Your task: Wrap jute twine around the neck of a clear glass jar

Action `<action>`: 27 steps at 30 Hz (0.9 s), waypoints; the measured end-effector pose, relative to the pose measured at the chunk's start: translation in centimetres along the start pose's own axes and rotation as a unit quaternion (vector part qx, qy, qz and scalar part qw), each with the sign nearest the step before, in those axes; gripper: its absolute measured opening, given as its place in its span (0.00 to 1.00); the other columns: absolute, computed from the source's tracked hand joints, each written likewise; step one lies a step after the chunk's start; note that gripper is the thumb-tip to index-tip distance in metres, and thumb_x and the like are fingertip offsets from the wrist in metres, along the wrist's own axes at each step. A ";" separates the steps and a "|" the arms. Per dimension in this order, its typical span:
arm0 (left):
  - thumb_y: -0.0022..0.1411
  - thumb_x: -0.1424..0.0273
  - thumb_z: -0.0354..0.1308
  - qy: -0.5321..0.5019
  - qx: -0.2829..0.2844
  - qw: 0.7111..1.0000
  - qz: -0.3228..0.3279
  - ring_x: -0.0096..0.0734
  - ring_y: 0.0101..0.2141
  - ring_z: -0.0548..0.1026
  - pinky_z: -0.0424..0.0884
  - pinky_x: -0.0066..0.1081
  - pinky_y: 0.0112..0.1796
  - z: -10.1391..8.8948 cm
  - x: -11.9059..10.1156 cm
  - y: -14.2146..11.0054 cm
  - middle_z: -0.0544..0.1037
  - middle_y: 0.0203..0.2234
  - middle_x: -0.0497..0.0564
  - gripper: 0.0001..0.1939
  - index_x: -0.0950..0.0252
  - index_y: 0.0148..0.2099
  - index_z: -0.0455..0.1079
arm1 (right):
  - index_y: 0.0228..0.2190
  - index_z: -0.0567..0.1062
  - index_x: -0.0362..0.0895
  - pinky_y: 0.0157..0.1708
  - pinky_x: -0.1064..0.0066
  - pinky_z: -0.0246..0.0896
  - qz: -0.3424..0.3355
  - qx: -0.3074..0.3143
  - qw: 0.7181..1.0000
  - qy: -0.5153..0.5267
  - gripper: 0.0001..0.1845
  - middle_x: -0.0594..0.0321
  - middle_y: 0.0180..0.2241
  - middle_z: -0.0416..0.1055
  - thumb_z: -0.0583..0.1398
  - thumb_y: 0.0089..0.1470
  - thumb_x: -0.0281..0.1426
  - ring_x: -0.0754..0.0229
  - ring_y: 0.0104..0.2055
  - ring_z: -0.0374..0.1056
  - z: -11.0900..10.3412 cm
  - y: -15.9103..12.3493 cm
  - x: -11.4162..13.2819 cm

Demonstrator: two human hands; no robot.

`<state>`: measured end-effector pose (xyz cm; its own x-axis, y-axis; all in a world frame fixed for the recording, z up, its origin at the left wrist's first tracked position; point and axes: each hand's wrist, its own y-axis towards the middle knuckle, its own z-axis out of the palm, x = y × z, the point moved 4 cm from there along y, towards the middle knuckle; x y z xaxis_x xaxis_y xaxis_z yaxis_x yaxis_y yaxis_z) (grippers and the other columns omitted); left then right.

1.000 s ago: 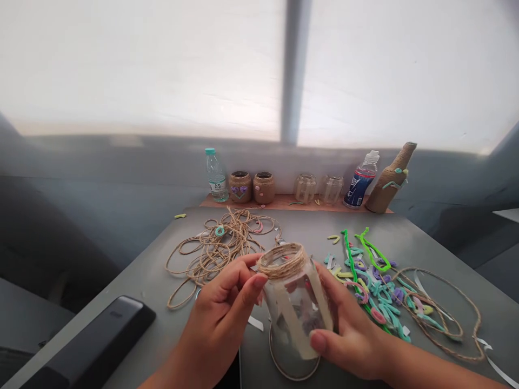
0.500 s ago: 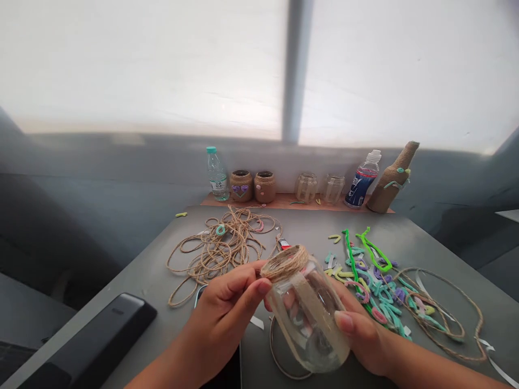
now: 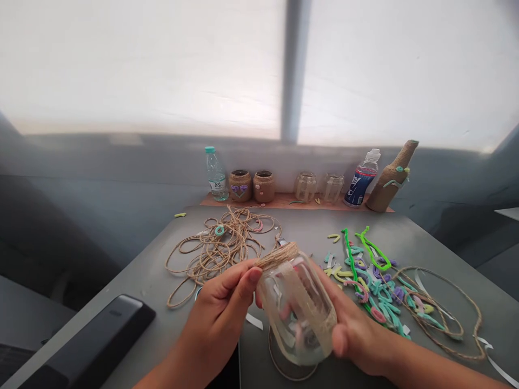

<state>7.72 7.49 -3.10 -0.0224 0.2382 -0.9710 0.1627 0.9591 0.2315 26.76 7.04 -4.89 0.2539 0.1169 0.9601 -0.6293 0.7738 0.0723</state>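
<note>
I hold a clear glass jar (image 3: 298, 308) tilted over the grey table (image 3: 133, 281), its neck wound with jute twine (image 3: 279, 256). My right hand (image 3: 352, 329) cups the jar's body from the right and below. My left hand (image 3: 223, 308) pinches the twine at the jar's neck with thumb and fingertips. A loose twine loop lies on the table under the jar.
A heap of jute twine (image 3: 221, 246) lies behind my left hand. Coloured pipe-cleaner pieces (image 3: 373, 281) and more twine spread to the right. A black case (image 3: 97, 340) sits at the left edge. Bottles, twine-wrapped jars (image 3: 251, 186) and bare jars line the back ledge.
The jar has been turned and tipped, its mouth now pointing away and its base toward me. My right hand shifted round its lower side; my left stayed at the neck.
</note>
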 end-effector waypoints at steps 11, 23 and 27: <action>0.72 0.59 0.53 -0.025 0.037 0.999 -0.009 0.32 0.32 0.65 0.66 0.29 0.34 0.0 0.3 0.2 0.68 0.31 0.49 0.21 0.63 0.28 0.67 | 0.61 0.62 0.51 0.44 0.68 0.63 -0.052 -0.035 0.998 0.005 0.39 0.56 0.49 0.73 0.70 0.53 0.46 0.53 0.48 0.69 -1.0 -0.2 -0.3; 0.71 0.57 0.56 -0.085 0.050 0.995 -0.005 0.27 0.28 0.62 0.61 0.26 0.30 0.4 0.4 0.5 0.66 0.27 0.47 0.23 0.65 0.25 0.69 | 0.59 0.70 0.50 0.40 0.66 0.69 -0.035 -0.036 0.990 0.130 0.34 0.54 0.52 0.73 0.67 0.54 0.47 0.51 0.47 0.73 -1.3 0.0 -1.3; 0.70 0.57 0.57 -0.087 0.043 0.995 -0.002 0.27 0.28 0.63 0.62 0.26 0.30 0.3 0.5 0.6 0.67 0.27 0.47 0.23 0.65 0.25 0.69 | 0.58 0.71 0.50 0.32 0.69 0.71 -0.008 -0.006 0.986 0.165 0.32 0.52 0.52 0.73 0.65 0.57 0.48 0.49 0.44 0.76 -0.9 0.2 -1.2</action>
<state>8.06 8.15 -3.48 0.1464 0.1981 -0.9692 0.2463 0.9416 0.2297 26.95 7.63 -6.28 0.4897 0.2990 0.8190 -0.6147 0.7846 0.0811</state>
